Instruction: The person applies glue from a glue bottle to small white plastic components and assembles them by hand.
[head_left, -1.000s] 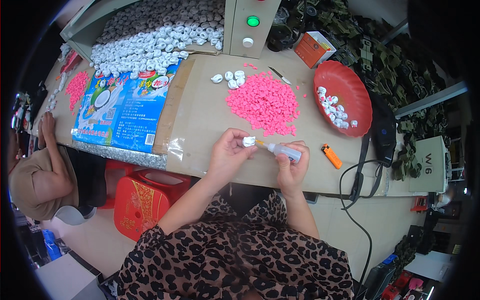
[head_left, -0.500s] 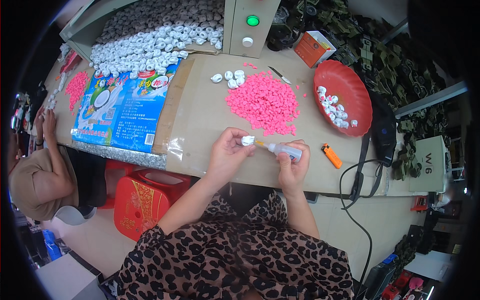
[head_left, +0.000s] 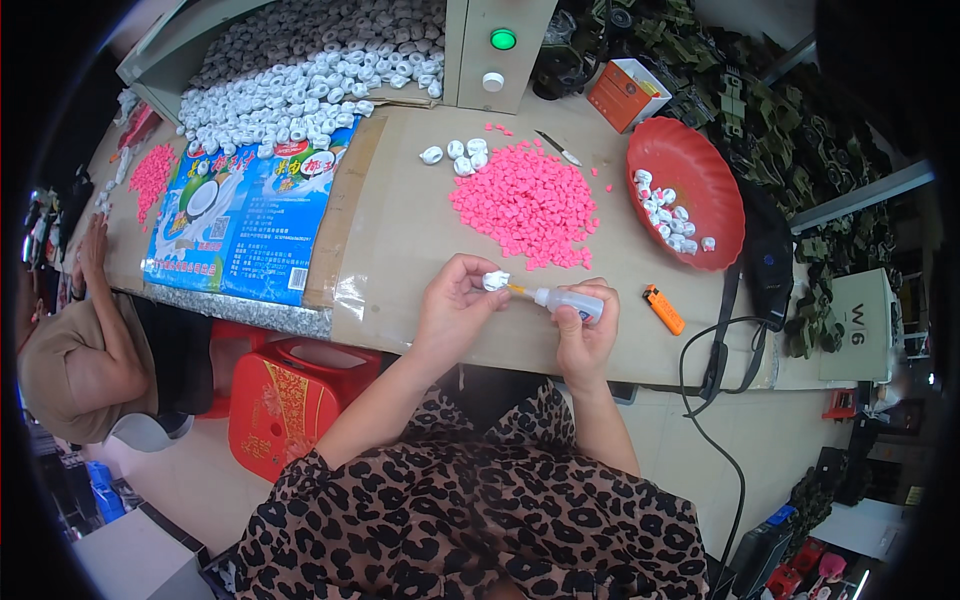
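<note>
Pinched in the fingers of my left hand (head_left: 455,308) is a small white moulded piece (head_left: 495,281). My right hand (head_left: 588,335) is wrapped round a translucent glue bottle (head_left: 573,304), tilted so its thin yellowish tip touches or nearly touches the white piece. Just beyond my hands lies a heap of small pink pieces (head_left: 525,205). Several loose white pieces (head_left: 458,149) lie at the heap's far left. On the right, a red scalloped bowl (head_left: 720,200) holds more white pieces, some with a pink spot.
An orange lighter (head_left: 663,310) lies right of my hands; a knife (head_left: 558,148) lies beyond the heap. An orange box (head_left: 628,95) and a black cable (head_left: 735,322) are on the right. White pieces (head_left: 310,90) pile at the far left, above blue printed cardboard (head_left: 235,225). A co-worker (head_left: 85,350) sits left.
My hands and the bottle hold nearly the same position against the white piece. At the left, the co-worker's arm and hand have shifted slightly.
</note>
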